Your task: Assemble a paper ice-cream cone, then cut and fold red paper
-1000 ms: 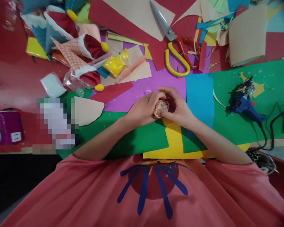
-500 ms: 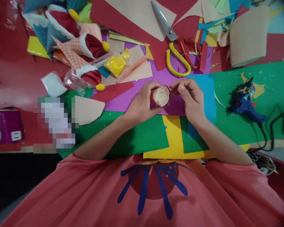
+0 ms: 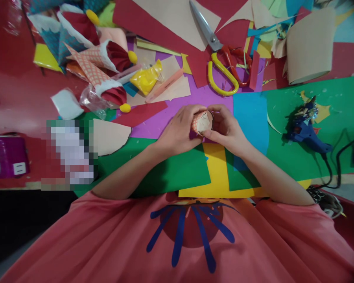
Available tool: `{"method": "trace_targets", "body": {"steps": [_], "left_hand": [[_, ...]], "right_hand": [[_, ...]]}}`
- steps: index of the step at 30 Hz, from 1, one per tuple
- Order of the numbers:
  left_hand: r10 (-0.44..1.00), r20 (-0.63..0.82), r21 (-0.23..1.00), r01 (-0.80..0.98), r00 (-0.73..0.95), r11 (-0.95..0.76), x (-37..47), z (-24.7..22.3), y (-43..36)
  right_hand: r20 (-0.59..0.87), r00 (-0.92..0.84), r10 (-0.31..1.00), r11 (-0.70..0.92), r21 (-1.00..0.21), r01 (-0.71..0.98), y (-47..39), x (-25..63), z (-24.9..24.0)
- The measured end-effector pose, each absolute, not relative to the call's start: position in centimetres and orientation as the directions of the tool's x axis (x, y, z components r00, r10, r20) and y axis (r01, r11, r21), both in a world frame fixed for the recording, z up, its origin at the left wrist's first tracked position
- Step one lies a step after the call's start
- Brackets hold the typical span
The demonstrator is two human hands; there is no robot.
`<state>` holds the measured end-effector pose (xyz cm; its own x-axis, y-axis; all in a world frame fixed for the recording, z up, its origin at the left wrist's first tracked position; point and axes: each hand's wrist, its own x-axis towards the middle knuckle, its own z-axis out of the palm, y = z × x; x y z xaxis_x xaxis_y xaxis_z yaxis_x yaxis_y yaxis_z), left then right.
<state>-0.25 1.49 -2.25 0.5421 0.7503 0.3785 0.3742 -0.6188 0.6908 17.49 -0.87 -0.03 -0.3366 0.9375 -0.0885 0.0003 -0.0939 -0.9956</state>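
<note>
My left hand (image 3: 181, 127) is wrapped round a small paper cone (image 3: 203, 122), orange-patterned outside and cream inside. Its round open end faces up toward me, with a dark line along part of the rim. On the other side, my right hand (image 3: 224, 125) grips the rim, thumb at the near edge and fingers at the far edge. Both hands are over a purple sheet (image 3: 153, 125). Left of them lies a cream half-round piece (image 3: 109, 137) with a dark edge.
Large scissors (image 3: 215, 47) with yellow and red handles lie beyond my hands. A blue glue gun (image 3: 308, 135) rests on a green sheet at right, near a cream paper cylinder (image 3: 309, 47). Finished-looking patterned cones (image 3: 94, 74) and a yellow packet (image 3: 147, 78) are at left.
My right hand has moved left and closed on the cone's rim; before, it hovered just beside it. The cone has turned slightly in my left hand.
</note>
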Motion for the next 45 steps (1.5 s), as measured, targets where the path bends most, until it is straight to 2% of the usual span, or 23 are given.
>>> {"method": "trace_targets", "body": {"steps": [10,15,19,26,32,37,42,45], "left_hand": [[0.699,0.380,0.672,0.339,0.605,-0.658,-0.03,-1.89,1.21],[0.697,0.372,0.719,0.285,0.613,-0.634,-0.20,-2.07,1.36],[0.735,0.320,0.754,0.310,0.597,-0.580,-0.25,-1.95,1.34],[0.703,0.352,0.710,0.313,0.618,-0.631,-0.02,-2.22,1.21],[0.706,0.341,0.740,0.287,0.620,-0.609,0.13,-2.01,1.01],[0.668,0.369,0.701,0.279,0.646,-0.656,0.18,-1.94,0.83],[0.685,0.328,0.708,0.311,0.650,-0.634,0.27,-1.98,0.73],[0.707,0.350,0.715,0.313,0.614,-0.626,0.21,-2.05,0.85]], "right_hand": [[-0.143,-0.359,0.922,-0.172,-0.984,-0.050,-0.60,17.34,-0.05],[-0.129,-0.357,0.925,-0.160,-0.985,-0.059,-0.60,17.44,-0.14],[-0.100,-0.388,0.916,-0.136,-0.988,-0.067,-0.53,17.62,-0.28],[-0.145,-0.365,0.920,-0.171,-0.984,-0.040,-0.52,17.73,-0.17],[-0.149,-0.361,0.921,-0.199,-0.975,-0.104,-0.44,17.73,0.34],[-0.164,-0.323,0.932,-0.193,-0.979,-0.061,-0.64,17.57,0.34],[-0.169,-0.318,0.933,-0.198,-0.978,-0.060,-0.75,17.42,0.47],[-0.149,-0.335,0.930,-0.192,-0.977,-0.098,-0.61,17.45,0.41]]}}
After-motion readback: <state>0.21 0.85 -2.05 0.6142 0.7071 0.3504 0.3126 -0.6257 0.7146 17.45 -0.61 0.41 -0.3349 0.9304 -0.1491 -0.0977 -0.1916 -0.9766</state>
